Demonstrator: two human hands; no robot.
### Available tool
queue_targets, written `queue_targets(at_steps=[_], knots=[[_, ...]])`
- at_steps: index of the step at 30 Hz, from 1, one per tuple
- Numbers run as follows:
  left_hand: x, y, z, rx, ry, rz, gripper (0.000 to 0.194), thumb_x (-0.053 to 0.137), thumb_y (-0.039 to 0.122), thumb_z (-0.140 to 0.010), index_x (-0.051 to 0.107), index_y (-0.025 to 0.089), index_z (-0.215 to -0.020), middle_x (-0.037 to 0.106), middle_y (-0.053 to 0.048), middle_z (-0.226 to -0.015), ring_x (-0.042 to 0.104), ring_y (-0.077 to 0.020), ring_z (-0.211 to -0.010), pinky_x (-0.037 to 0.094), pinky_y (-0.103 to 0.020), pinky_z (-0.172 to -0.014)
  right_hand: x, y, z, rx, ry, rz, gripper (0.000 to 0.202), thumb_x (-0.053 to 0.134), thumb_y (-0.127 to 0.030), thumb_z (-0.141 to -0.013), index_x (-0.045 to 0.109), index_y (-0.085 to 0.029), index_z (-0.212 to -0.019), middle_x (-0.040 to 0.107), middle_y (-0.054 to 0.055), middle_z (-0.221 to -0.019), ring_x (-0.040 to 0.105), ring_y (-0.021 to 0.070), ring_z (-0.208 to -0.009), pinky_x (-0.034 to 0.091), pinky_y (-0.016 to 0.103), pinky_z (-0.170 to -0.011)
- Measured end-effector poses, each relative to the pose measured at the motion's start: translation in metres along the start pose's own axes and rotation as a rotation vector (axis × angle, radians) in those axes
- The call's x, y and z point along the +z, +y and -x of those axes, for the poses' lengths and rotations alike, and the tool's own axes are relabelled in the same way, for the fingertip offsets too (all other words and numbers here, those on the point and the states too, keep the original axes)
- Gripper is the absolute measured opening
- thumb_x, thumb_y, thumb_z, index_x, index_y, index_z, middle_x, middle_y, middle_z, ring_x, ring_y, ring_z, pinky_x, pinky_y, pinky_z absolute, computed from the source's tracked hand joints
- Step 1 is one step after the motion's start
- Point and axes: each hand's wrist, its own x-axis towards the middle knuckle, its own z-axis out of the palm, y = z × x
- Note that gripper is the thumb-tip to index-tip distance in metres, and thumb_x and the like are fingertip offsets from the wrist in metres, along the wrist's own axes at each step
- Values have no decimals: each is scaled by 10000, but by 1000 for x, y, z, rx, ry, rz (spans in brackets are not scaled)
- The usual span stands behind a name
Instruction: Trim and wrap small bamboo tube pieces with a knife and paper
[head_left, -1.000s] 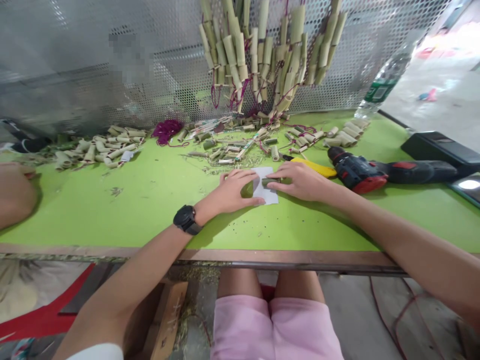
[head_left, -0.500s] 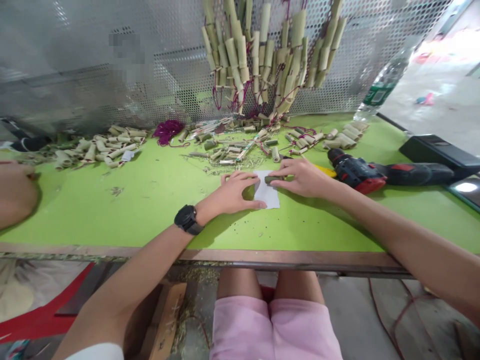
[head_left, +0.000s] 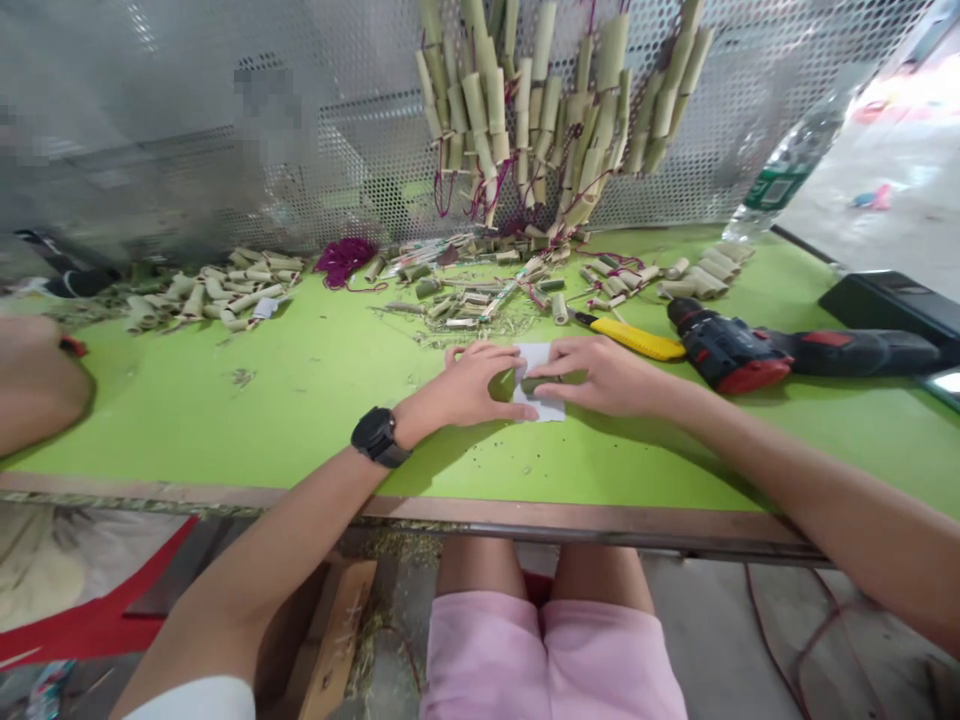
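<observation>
All around a white sheet [head_left: 550, 411] spreads a broad green tabletop [head_left: 247, 430], and well beyond the sheet rises a perforated metal panel [head_left: 337, 140]. Straight beyond the sheet, before that panel, hangs a cluster of bamboo tubes [head_left: 536, 110] strung on purple cord. Right of the sheet lies a cordless drill [head_left: 731, 350]; far to its left and beyond it sits a heap of pale cut tubes [head_left: 217, 290]. The left hand [head_left: 472, 385] curves at the sheet's left edge, thumb and fingers wide apart, the thumb tip on its near left part. At the sheet's right side, the right hand [head_left: 607, 375] has thumb and fingers drawn nearly together. Just beyond that hand, right of the sheet, is a yellow cutter [head_left: 637, 337]. On the sheet itself is a short green tube [head_left: 537, 383], pinched in the right hand, its long axis running left to right; its left end points into the left hand's hollow, so that hand stands in its line.
</observation>
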Motion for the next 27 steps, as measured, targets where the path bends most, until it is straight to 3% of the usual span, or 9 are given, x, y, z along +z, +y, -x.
queue_targets(at_steps=[5,10,15,19,24,27], knots=[[-1,0,0,-33,-28,-9,822,819,822,-823,735,301,-1455,651,-160,-1597,518,-468,-1523,395,-712,-1232,1,4,0,88,112,127,333,688,-462,-1028,910,-258,-1170,744,94,-902,635,239,-791,479,363,-745],[-3,2,0,-20,-18,-4,795,845,814,-800,753,316,-1413,677,-143,-1564,527,-474,-1511,399,-729,-1222,9,-10,0,-1,27,67,323,669,-436,-1048,902,-270,-1197,780,101,-1006,669,231,-833,494,354,-784],[-4,5,-1,-96,-71,-15,870,807,849,-809,711,299,-1475,622,-156,-1632,476,-495,-1545,332,-767,-1242,8,-10,1,90,88,182,321,670,-415,-1038,908,-252,-1179,754,109,-920,652,247,-818,466,360,-737],[-3,4,-1,-56,-51,0,832,821,858,-785,743,324,-1419,656,-140,-1598,499,-492,-1527,345,-763,-1238,9,-12,2,12,-5,105,329,674,-457,-1046,904,-274,-1193,806,101,-1019,685,236,-844,478,352,-760],[-8,9,-1,-129,-96,-6,885,812,843,-805,704,303,-1499,610,-148,-1649,446,-490,-1574,315,-754,-1263,4,-5,2,132,72,270,331,678,-465,-1033,909,-271,-1170,808,97,-971,672,233,-818,419,328,-686],[-14,15,-1,-155,-160,-12,903,781,858,-822,676,317,-1538,569,-118,-1696,401,-474,-1606,246,-737,-1303,6,-8,2,20,6,197,356,633,-461,-1072,902,-257,-1185,817,92,-1009,684,212,-827,425,316,-706]])
